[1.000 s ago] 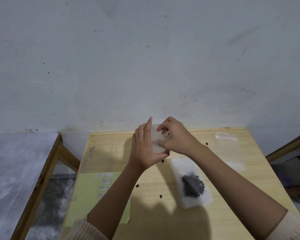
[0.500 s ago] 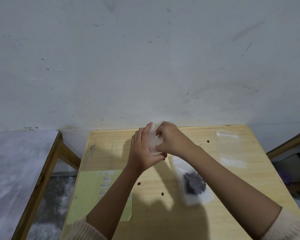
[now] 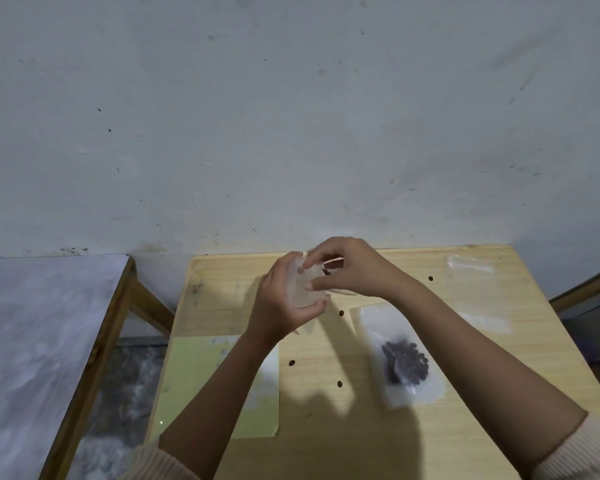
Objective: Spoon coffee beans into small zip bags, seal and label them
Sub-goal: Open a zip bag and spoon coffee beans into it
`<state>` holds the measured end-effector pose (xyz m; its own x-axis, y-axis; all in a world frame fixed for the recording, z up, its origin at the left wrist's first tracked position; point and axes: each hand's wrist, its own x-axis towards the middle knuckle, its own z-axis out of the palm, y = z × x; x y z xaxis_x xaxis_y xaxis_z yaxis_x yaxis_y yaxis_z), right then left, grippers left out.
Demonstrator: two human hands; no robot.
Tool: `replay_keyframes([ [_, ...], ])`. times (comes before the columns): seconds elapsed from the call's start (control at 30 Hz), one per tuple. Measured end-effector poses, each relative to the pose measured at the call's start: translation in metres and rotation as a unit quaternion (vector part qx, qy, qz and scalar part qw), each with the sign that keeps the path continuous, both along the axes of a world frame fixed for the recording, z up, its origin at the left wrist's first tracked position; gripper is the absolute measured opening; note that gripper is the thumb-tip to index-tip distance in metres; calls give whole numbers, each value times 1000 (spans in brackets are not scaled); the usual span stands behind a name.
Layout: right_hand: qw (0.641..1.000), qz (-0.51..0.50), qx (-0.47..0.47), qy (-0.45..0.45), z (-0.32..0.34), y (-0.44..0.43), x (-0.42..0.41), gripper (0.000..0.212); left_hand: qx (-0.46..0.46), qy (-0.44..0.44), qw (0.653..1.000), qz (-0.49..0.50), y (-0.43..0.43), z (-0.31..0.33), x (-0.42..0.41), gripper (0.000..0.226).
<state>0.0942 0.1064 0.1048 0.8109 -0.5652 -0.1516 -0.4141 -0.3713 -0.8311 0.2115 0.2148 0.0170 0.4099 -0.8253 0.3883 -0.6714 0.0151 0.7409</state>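
1. Since half a second ago, the fingers of the left hand (image 3: 284,299) have been curled in closer round the bag (image 3: 302,289). They were held straighter before.
2. The right hand (image 3: 350,268) has been shifted slightly right. The filled bag (image 3: 404,368) is left where it lay.
3. The bag is held above the far middle of the table (image 3: 222,289), between both hands.
4. It is gripped by the left hand, with the thumb under its near edge. Its right side is pinched by the right thumb and forefinger, and the other fingers are curled.
5. The bag's long axis is set about upright. Which end is the mouth cannot be told.
6. The bag is made of thin, cloudy, crinkled plastic.
7. The filled bag is laid flat on the right of the table, with its long axis running near to far. A dark, rounded clump of beans (image 3: 406,363) is seen in its near half.
8. Single loose beans (image 3: 291,362) are scattered on the pale, grained wood.
9. Clear spare bags (image 3: 471,271) are laid flat at the far right corner.
10. A pale green sheet (image 3: 194,386) with rounded corners is laid at the near left.
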Motion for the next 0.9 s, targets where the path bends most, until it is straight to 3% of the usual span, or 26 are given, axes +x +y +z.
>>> replay_keyframes([
  [0.13,995,-72,55,-51,-8,-17,-15,15,58,21,997,-54,3,-3,13,75],
  [0.23,987,-161,7,-25,-30,-36,-30,15,115,50,989,-73,-1,-7,17,76],
  [0.33,978,-188,-70,56,-57,-53,-47,12,158,67,982,-75,-12,-14,16,79],
  [0.4,968,-173,-119,137,-74,-62,-59,24,178,67,979,-78,-22,-20,13,82],
  [0.5,952,-147,-95,252,-90,-70,-66,43,183,65,978,-80,-35,-31,6,73],
  [0.57,950,-131,-45,280,-98,-71,-64,41,172,70,980,-77,-41,-38,3,69],
  [0.73,967,-188,-27,169,-110,-79,-52,15,246,124,959,-60,-59,-54,0,87],
  [0.9,964,-266,-9,2,-116,-82,-38,11,303,170,934,-80,-67,-64,-2,100],
])
